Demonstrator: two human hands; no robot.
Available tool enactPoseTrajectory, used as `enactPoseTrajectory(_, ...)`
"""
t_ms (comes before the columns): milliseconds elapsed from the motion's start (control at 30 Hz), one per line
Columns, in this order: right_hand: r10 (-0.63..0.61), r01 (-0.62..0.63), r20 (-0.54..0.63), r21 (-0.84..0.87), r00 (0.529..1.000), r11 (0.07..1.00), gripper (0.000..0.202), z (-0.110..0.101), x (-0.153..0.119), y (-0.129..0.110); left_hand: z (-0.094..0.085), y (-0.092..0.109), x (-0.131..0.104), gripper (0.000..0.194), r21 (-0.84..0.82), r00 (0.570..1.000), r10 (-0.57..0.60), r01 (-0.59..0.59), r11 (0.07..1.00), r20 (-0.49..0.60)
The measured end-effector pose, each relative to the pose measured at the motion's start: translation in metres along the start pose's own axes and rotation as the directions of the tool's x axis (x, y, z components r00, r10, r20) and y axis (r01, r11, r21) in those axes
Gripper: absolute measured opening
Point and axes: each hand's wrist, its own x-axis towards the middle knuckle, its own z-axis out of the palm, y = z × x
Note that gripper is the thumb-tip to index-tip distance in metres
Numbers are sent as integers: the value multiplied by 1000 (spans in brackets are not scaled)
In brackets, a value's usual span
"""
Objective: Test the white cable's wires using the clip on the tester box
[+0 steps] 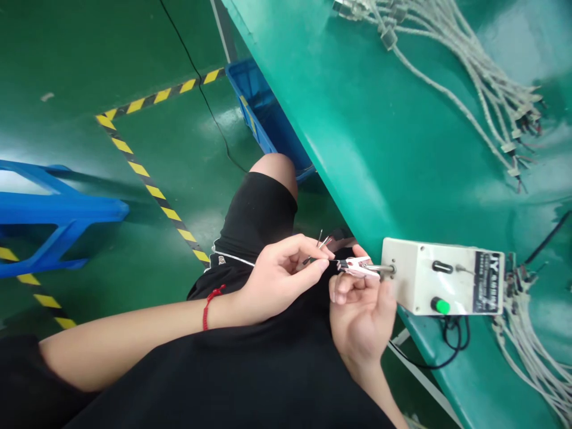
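My left hand (290, 268), with a red cord bracelet at its wrist, is closed in a pinch on a thin black wire (331, 260). Several short wire ends (322, 241) stick out past its fingertips. The wire runs to the jaws of a small pale pink and white clip (357, 266), which sits on the metal shaft (385, 269) of a white box-shaped machine (442, 277). My right hand (364, 316) is palm up, its fingers curled around the clip from below and behind, with the thumb near the shaft. The clip partly hides those fingers.
Bundles of whitish cables lie on the green table, one at the far side (469, 53) and another beyond the machine (531, 351). A blue bin (250, 113) stands below the table edge. On the floor, a blue stool (58, 208) lies left of striped tape (154, 190).
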Motion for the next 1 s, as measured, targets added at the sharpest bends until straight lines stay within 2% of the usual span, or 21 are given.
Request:
enactPoseTrajectory(333,-37,37,13,32,999,999,34,-1,14,10,1,-1,1,3,-25,1000,-8,9,1000,22)
enactPoseTrajectory(833,13,-20,87,77,996,997,41,-4,12,10,2,-3,1,3,68,999,14,-16,998,35)
enactPoseTrajectory(1000,19,-21,61,29,998,999,45,-7,12,10,1,-4,1,5,64,999,15,-18,998,49)
